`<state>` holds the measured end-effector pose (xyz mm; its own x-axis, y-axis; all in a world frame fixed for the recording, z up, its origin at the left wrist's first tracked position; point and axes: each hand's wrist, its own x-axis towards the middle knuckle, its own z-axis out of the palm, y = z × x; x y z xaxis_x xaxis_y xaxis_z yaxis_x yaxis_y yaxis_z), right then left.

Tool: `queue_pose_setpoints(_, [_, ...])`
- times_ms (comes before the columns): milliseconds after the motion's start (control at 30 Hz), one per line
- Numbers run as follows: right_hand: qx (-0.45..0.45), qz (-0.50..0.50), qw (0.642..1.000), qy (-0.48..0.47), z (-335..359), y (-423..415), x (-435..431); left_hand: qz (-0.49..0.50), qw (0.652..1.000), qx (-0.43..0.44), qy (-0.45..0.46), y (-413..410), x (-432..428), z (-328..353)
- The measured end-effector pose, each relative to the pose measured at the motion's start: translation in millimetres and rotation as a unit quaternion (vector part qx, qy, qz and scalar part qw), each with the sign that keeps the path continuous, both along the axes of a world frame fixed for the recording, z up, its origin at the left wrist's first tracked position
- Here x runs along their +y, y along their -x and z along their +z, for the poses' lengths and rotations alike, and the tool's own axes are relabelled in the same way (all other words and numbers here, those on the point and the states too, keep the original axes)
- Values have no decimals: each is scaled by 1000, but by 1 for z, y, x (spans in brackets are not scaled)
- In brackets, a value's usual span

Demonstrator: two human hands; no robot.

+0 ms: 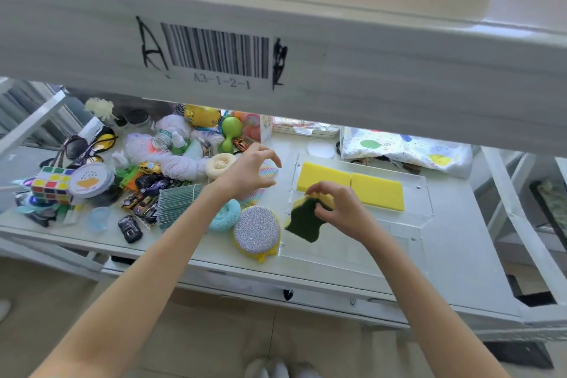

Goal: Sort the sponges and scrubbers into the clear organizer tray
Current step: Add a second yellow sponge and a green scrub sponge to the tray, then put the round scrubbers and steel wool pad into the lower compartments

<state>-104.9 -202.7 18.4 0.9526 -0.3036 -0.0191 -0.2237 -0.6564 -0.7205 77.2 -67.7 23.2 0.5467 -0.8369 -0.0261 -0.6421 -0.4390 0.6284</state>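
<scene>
The scene is brightly lit from the far side, the white shelf beam (pixel 306 49) is blurred and washed out, and edges are bowed by wide-angle distortion.

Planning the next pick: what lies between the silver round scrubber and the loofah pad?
In the head view, a light blue mesh scrubber and the left hand's forearm lie between them.
</scene>
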Motion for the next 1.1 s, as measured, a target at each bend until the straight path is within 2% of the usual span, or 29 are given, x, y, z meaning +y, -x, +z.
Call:
queue_pose_setpoints(200, [28,34,999,15,-9,-5,8,36,999,7,-23,-11,16,-11])
queue_pose_setpoints(467, [59,42,996,52,-24,-8,12,10,991,26,-133,-11,34,-29])
queue_pose_setpoints(567, [81,53,985,140,-24,-16,17,-2,988,31,-149,-7,39,-35])
queue_pose_setpoints(667, [56,49,946,316,-23,-15,25,4,987,21,-160,-10,48,-41])
queue_pose_setpoints(733, [42,48,927,369,-18,-18,33,10,985,15,-172,-15,54,-43])
queue_pose_setpoints(867, [43,104,945,306,-8,-44,60,14,975,-1,-220,-25,64,-47])
queue_pose_setpoints(967, [155,142,943,257,-18,-72,82,13,963,-5,-270,-28,69,-50])
queue_pose_setpoints(1100, [288,135,926,202,-45,-96,90,-7,953,6,-302,-28,68,-50])
